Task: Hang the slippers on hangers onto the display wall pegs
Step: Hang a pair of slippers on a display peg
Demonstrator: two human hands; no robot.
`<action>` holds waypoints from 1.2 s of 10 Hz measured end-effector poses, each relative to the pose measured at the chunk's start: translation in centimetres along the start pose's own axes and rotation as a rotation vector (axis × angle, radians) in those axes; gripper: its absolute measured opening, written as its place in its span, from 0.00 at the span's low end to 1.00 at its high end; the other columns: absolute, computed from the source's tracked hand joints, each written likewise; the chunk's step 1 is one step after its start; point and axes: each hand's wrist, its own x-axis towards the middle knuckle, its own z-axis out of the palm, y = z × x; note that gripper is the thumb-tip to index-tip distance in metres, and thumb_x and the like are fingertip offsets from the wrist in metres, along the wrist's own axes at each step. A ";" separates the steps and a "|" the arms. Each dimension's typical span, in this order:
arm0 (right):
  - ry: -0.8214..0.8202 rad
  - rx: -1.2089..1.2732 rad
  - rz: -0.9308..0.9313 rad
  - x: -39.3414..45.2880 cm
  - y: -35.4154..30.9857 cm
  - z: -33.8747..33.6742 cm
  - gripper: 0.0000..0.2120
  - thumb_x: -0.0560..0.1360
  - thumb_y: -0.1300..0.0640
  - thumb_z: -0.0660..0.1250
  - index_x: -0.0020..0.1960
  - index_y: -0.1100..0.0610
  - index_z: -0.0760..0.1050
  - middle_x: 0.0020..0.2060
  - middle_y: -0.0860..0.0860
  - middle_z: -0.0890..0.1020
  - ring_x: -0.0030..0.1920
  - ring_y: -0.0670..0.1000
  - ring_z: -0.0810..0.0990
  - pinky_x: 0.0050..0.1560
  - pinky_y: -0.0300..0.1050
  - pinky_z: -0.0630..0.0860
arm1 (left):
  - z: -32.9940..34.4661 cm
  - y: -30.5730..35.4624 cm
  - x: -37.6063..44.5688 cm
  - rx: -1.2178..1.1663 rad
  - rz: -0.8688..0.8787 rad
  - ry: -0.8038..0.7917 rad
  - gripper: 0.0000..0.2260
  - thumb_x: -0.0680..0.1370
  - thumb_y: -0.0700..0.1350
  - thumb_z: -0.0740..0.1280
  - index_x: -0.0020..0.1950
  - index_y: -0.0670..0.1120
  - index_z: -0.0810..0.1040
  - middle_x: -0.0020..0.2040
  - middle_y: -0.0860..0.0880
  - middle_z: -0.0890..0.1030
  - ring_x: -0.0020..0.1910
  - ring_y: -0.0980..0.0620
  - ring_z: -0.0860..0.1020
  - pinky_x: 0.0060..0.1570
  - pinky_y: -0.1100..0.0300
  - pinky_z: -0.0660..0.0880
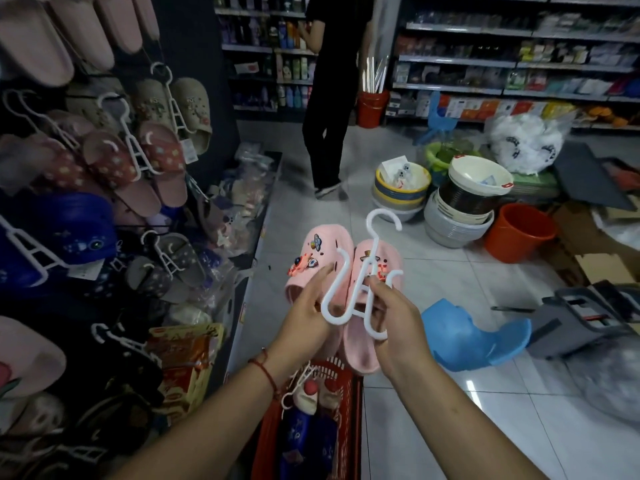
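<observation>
A pair of pink slippers with cartoon charms is held in front of me at chest height. My left hand grips the left pink slipper from below. My right hand holds the right pink slipper and pinches the white plastic hanger, whose hook points up. The hanger lies across both slippers. The display wall on the left carries several slipper pairs on white hangers.
A red basket with more slippers sits below my hands. A blue plastic stool, an orange bucket, stacked basins and cardboard lie on the tiled floor at right. A person in black stands in the aisle ahead.
</observation>
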 end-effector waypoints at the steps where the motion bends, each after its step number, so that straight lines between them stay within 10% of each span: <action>1: 0.024 -0.066 0.000 0.0 1.0 -1.1 0.09 0.74 0.59 0.73 0.51 0.65 0.84 0.45 0.63 0.86 0.44 0.60 0.85 0.49 0.53 0.82 | 0.0 -1.0 0.4 -0.076 -0.088 0.054 0.29 0.80 0.34 0.65 0.60 0.70 0.69 0.67 0.58 0.74 0.70 0.49 0.75 0.69 0.42 0.72; 3: 0.049 -0.022 0.048 -0.2 1.9 -1.7 0.07 0.76 0.59 0.71 0.49 0.62 0.85 0.46 0.62 0.86 0.46 0.59 0.85 0.53 0.54 0.81 | 0.5 -2.5 1.0 -0.395 -0.192 0.172 0.41 0.80 0.35 0.65 0.79 0.70 0.49 0.67 0.47 0.79 0.57 0.43 0.84 0.55 0.42 0.81; 4: 0.053 -0.006 0.041 -0.7 2.2 -1.4 0.09 0.77 0.60 0.69 0.53 0.64 0.84 0.47 0.61 0.86 0.48 0.59 0.86 0.55 0.55 0.80 | 0.9 -2.6 2.1 -0.486 -0.309 0.248 0.43 0.78 0.36 0.69 0.79 0.68 0.50 0.62 0.41 0.81 0.52 0.37 0.85 0.53 0.33 0.79; 5: 0.053 -0.059 0.006 -1.1 2.2 -1.8 0.08 0.77 0.60 0.69 0.51 0.61 0.85 0.45 0.60 0.87 0.46 0.59 0.86 0.50 0.53 0.82 | 0.4 -1.9 2.6 -0.466 -0.420 0.194 0.27 0.75 0.39 0.75 0.73 0.44 0.73 0.57 0.36 0.83 0.47 0.38 0.85 0.45 0.45 0.83; 7: -0.028 -0.215 -0.144 -1.7 1.0 -2.7 0.09 0.78 0.62 0.68 0.44 0.57 0.86 0.42 0.58 0.87 0.42 0.55 0.85 0.41 0.46 0.82 | -2.5 -1.5 1.5 0.247 -0.524 -0.015 0.16 0.83 0.51 0.61 0.44 0.41 0.78 0.27 0.46 0.79 0.20 0.52 0.73 0.20 0.68 0.63; 8: -0.076 -0.336 -0.184 -1.3 0.2 -2.8 0.08 0.77 0.60 0.70 0.42 0.56 0.86 0.41 0.59 0.86 0.42 0.56 0.82 0.48 0.52 0.79 | -3.9 -2.0 1.7 0.705 -0.394 -0.040 0.21 0.83 0.56 0.58 0.37 0.44 0.76 0.30 0.46 0.79 0.27 0.48 0.77 0.30 0.63 0.71; 12: -0.108 -0.568 -0.019 -1.6 1.5 -2.8 0.09 0.75 0.57 0.71 0.43 0.63 0.84 0.42 0.64 0.85 0.39 0.59 0.83 0.44 0.51 0.77 | -5.2 -2.4 2.4 1.128 -0.117 0.082 0.20 0.83 0.54 0.55 0.39 0.46 0.77 0.35 0.47 0.78 0.37 0.45 0.79 0.39 0.56 0.75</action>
